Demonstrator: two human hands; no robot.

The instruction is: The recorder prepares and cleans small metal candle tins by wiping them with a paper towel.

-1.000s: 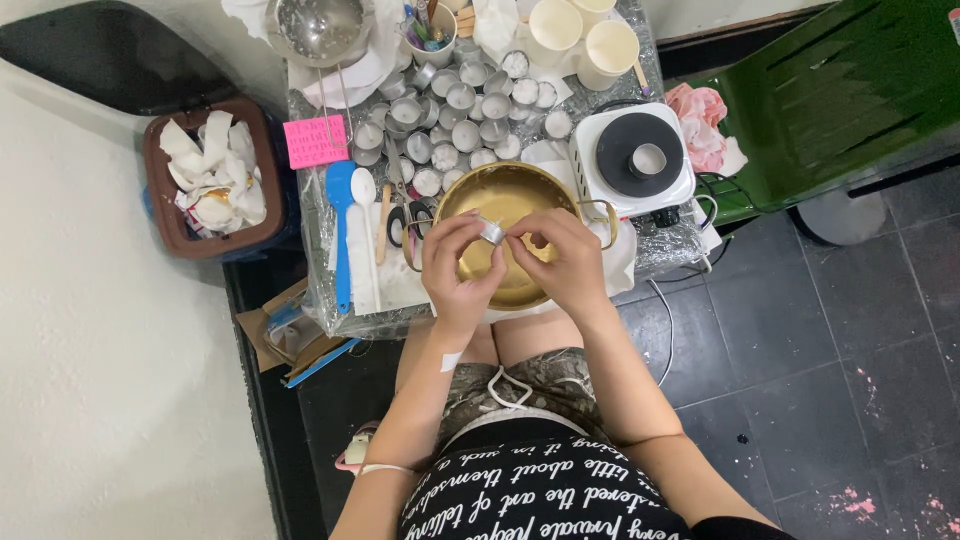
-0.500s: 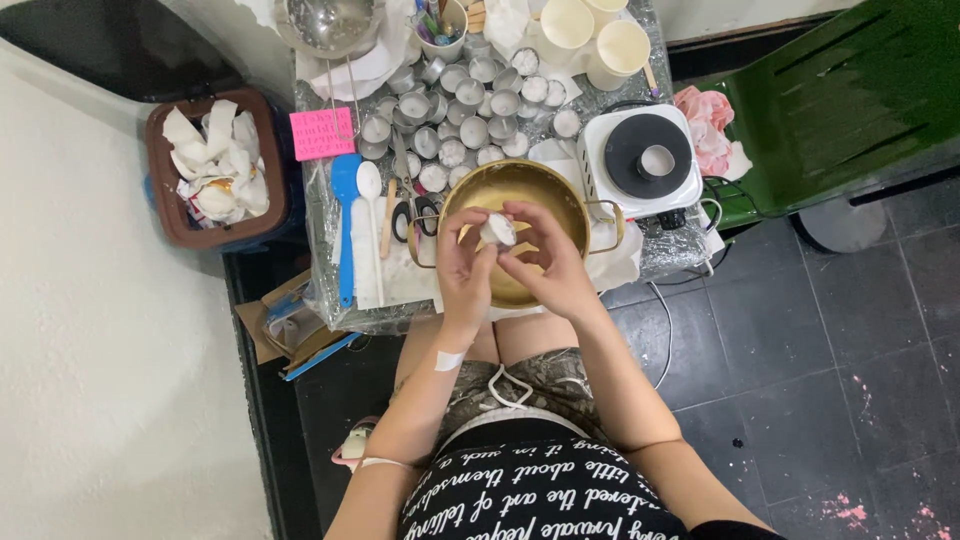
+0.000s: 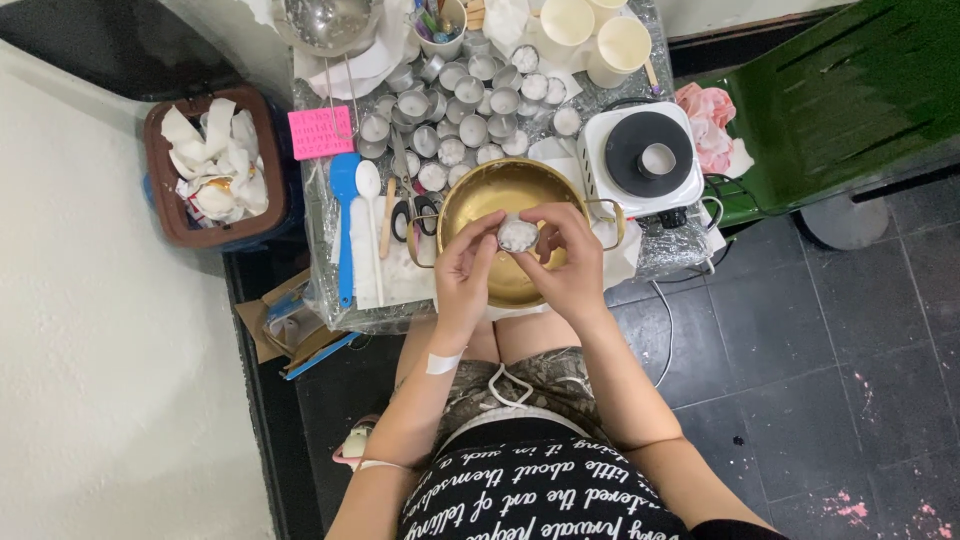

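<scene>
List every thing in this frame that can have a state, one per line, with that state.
Left hand: gripping the small cup.
Right hand: gripping the same cup.
Small cup: held over the gold bowl, white filling showing.
Gold bowl: upright on the table.
Hot plate: one small cup on its burner.
Bin: full of crumpled white scraps.
Scissors: lying flat, blades shut.
Blue spatula: lying flat, unused.

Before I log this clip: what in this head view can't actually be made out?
- Small round white-filled cup: its sides and underside are covered by the fingers of the left hand and right hand.
- Gold bowl: its inside is mostly hidden by both hands.
- Metal strainer: cut off by the top edge.
- Brown bin: crumpled white scraps hide what lies beneath.
</scene>
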